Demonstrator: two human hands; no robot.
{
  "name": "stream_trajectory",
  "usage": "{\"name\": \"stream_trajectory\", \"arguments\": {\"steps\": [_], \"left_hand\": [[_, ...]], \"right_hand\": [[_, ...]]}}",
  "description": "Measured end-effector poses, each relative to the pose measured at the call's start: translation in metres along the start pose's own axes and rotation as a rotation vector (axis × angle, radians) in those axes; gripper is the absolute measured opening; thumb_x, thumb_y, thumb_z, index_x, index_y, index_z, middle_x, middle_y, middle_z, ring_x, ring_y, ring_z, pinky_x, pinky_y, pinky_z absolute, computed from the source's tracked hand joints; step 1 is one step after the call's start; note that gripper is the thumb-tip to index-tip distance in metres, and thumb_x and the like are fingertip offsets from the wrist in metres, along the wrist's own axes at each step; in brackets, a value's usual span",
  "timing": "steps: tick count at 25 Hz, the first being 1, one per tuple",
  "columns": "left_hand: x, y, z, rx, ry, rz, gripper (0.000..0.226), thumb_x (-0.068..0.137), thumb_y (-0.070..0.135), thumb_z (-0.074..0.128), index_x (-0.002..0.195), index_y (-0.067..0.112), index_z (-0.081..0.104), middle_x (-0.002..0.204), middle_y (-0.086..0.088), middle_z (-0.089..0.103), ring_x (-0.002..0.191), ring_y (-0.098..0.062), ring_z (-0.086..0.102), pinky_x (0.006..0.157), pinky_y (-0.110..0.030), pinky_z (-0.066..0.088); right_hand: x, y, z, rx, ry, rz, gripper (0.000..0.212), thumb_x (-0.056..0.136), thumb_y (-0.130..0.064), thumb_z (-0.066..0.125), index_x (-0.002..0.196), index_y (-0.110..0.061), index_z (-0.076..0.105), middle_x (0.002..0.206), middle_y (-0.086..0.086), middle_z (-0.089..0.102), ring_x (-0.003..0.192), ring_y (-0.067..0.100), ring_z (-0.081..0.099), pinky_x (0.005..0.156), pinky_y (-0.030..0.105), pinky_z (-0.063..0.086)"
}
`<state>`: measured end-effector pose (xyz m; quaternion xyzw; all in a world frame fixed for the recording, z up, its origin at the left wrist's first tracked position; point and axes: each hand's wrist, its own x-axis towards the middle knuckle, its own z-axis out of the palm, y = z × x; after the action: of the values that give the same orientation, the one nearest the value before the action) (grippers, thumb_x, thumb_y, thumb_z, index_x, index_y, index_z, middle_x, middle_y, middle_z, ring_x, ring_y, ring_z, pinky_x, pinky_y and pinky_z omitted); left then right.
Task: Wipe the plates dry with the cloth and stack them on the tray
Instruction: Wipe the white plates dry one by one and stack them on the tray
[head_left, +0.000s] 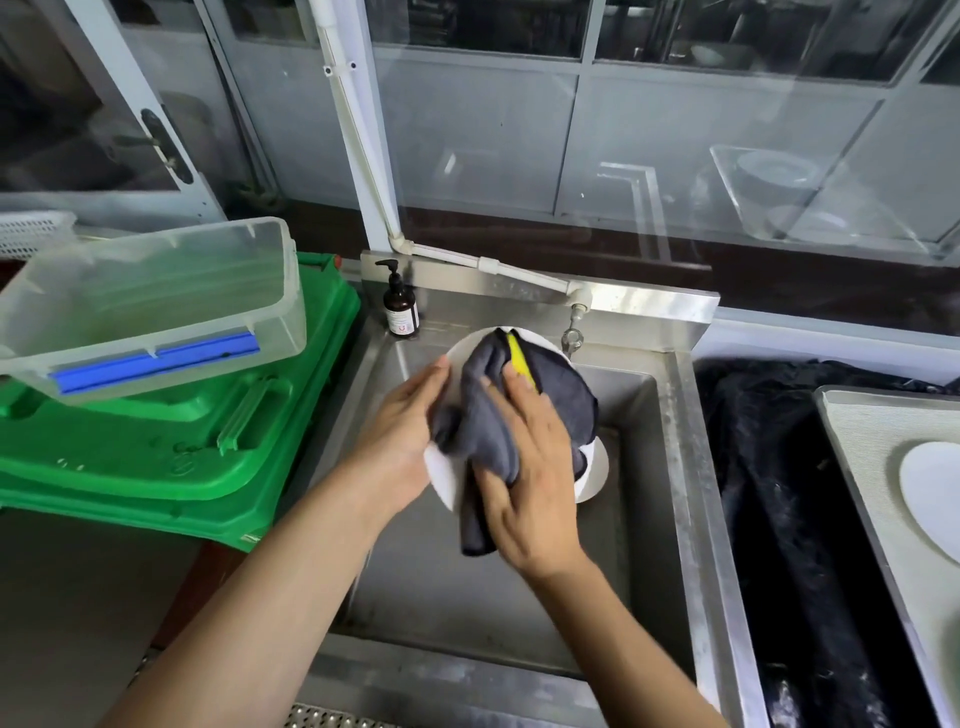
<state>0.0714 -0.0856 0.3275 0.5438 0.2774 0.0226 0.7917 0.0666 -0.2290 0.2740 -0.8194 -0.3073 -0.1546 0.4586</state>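
My left hand (402, 434) holds a white plate (445, 480) by its left rim, tilted up over the steel sink (670, 467). A grey cloth (485, 415) with a yellow side covers most of the plate's face. My right hand (530, 467) lies on the cloth and grips it against the plate, and a fold of cloth hangs below my thumb. A second white plate (596, 467) shows behind it, low in the sink. At the far right another white plate (935, 493) lies on the grey tray (857, 447).
A brown pump bottle (401, 306) stands at the sink's back left corner and a tap (573, 332) hangs over the basin. Left of the sink a clear plastic box (156, 306) sits on stacked green crates (182, 441). Black sheeting (779, 493) lies between sink and tray.
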Motion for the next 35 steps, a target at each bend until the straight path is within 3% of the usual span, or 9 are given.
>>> {"name": "stream_trajectory", "arguments": {"steps": [3,6,9,13,19,23,29,33,35], "left_hand": [[-0.002,0.001,-0.001,0.055,-0.044,0.010,0.021,0.105,0.029,0.047,0.101,0.020,0.066,0.077,0.012,0.077,0.073,-0.004,0.073,0.082,-0.034,0.054],[0.002,0.011,0.002,-0.071,0.021,-0.009,0.028,0.104,0.030,0.052,0.116,0.011,0.068,0.100,-0.007,0.077,0.090,-0.018,0.072,0.089,-0.036,0.056],[0.000,0.002,0.000,-0.049,0.141,-0.011,0.020,0.097,0.034,0.063,0.097,0.017,0.074,0.097,-0.011,0.076,0.077,-0.022,0.072,0.076,-0.032,0.059],[-0.001,-0.006,0.005,-0.106,0.153,-0.032,0.015,0.098,0.027,0.062,0.097,0.017,0.073,0.103,-0.016,0.076,0.095,-0.033,0.071,0.095,-0.051,0.055],[0.001,-0.009,-0.004,-0.140,0.034,-0.026,0.032,0.101,0.026,0.055,0.085,0.012,0.079,0.097,-0.015,0.077,0.080,-0.023,0.076,0.074,-0.033,0.060],[0.004,-0.016,-0.002,-0.019,0.109,0.027,0.023,0.099,0.030,0.062,0.086,0.021,0.078,0.096,-0.007,0.078,0.091,-0.023,0.073,0.088,-0.036,0.055],[0.003,-0.016,-0.003,-0.070,0.081,0.005,0.029,0.099,0.019,0.062,0.078,0.024,0.082,0.088,-0.007,0.079,0.080,-0.021,0.075,0.068,-0.028,0.058],[-0.001,-0.010,-0.004,-0.085,0.135,0.018,0.017,0.095,0.032,0.067,0.105,0.021,0.074,0.111,-0.005,0.076,0.105,-0.026,0.071,0.095,-0.042,0.055],[0.002,-0.004,-0.008,-0.119,0.163,0.004,0.017,0.093,0.037,0.068,0.105,0.026,0.072,0.110,-0.001,0.076,0.102,-0.023,0.071,0.092,-0.042,0.056]], "right_hand": [[0.038,0.003,-0.008,-0.074,0.028,0.068,0.060,0.100,-0.036,0.043,0.154,-0.011,0.046,0.167,0.007,0.032,0.157,0.021,0.025,0.124,0.055,0.025],[0.004,0.002,0.002,-0.024,-0.051,-0.074,0.062,0.100,-0.035,0.042,0.158,-0.010,0.040,0.170,0.008,0.027,0.158,0.026,0.022,0.125,0.054,0.023],[-0.029,0.008,0.004,-0.051,-0.102,-0.144,0.061,0.100,-0.037,0.045,0.157,-0.015,0.041,0.169,0.005,0.030,0.156,0.025,0.028,0.126,0.046,0.024],[0.009,0.023,-0.007,-0.035,0.006,0.073,0.058,0.101,-0.037,0.044,0.154,-0.014,0.045,0.166,0.006,0.035,0.156,0.020,0.028,0.125,0.048,0.026],[-0.004,0.015,0.001,-0.011,-0.104,-0.173,0.060,0.100,-0.037,0.043,0.156,-0.013,0.043,0.167,0.008,0.033,0.156,0.024,0.028,0.126,0.049,0.023],[0.021,0.016,-0.001,0.007,0.098,0.172,0.055,0.098,-0.034,0.042,0.152,-0.024,0.038,0.164,0.010,0.037,0.155,0.025,0.030,0.124,0.055,0.026],[0.053,0.017,-0.014,-0.085,-0.059,-0.164,0.055,0.095,-0.040,0.045,0.140,-0.012,0.060,0.150,0.004,0.055,0.141,0.024,0.048,0.116,0.049,0.034],[0.054,0.044,-0.022,-0.062,0.116,0.166,0.052,0.094,-0.038,0.045,0.138,-0.014,0.060,0.138,0.002,0.062,0.125,0.024,0.056,0.109,0.047,0.042],[0.033,0.056,-0.020,0.111,0.231,0.340,0.049,0.096,-0.037,0.046,0.136,-0.013,0.060,0.132,-0.003,0.064,0.122,0.018,0.058,0.106,0.049,0.045]]}}
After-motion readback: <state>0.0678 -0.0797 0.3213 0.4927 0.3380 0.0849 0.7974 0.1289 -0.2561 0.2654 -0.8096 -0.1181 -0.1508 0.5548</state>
